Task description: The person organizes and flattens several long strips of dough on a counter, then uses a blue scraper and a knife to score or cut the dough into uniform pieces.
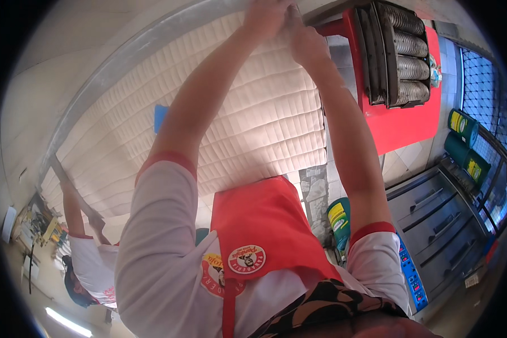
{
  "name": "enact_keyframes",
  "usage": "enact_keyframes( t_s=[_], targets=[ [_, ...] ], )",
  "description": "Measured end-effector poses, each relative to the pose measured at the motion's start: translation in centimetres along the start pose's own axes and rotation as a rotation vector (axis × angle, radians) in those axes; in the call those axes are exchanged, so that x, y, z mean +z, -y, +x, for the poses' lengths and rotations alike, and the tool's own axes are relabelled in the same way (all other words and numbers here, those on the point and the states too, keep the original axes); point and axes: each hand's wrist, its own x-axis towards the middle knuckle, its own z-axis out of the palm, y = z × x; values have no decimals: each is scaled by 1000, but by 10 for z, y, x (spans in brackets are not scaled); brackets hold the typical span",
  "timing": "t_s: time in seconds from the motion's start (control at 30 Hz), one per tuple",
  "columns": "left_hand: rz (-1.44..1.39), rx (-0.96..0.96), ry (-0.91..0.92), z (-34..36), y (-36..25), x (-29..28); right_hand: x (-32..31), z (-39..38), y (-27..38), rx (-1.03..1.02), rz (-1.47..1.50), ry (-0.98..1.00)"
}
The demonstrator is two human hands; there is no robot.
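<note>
A wide table in front of me is covered with long rows of pale dough (253, 107), scored into many small pieces that lie side by side. Both my arms stretch across it to the far edge. My left hand (266, 19) is closed there at the top of the picture, its fingertips partly cut off by the rim. Beside it my right hand (310, 46) is closed too, the fingers of both hands meeting. What they grip, if anything, is hidden. A flat blue piece (161, 118), partly behind my left arm, lies on the dough.
To the right, a red table (403, 129) holds stacked dark metal baking moulds (403, 56) with ridged tubes. Steel equipment (434, 208) with a blue control panel (412, 276) stands nearer, beside green cylindrical containers (465, 128). At left, another person's arm (73, 208) reaches toward the table's edge.
</note>
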Motion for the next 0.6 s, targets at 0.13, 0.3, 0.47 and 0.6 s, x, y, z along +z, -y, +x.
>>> enact_keyframes(
  t_s=[0.13, 0.3, 0.47, 0.6],
  targets=[
    [43, -37, 84, -3, 7, -6, 0, -27, -2, 17, 39, 67],
    [64, -45, 114, -2, 12, -8, -2, -79, -12, 16, -45, 147],
    [135, 253, -20, -47, -9, 7, 7, -85, -9, 32, -35, 64],
    [146, 211, 75, -49, -5, 15, 24, -85, -23, 38, -41, 101]
  ],
)
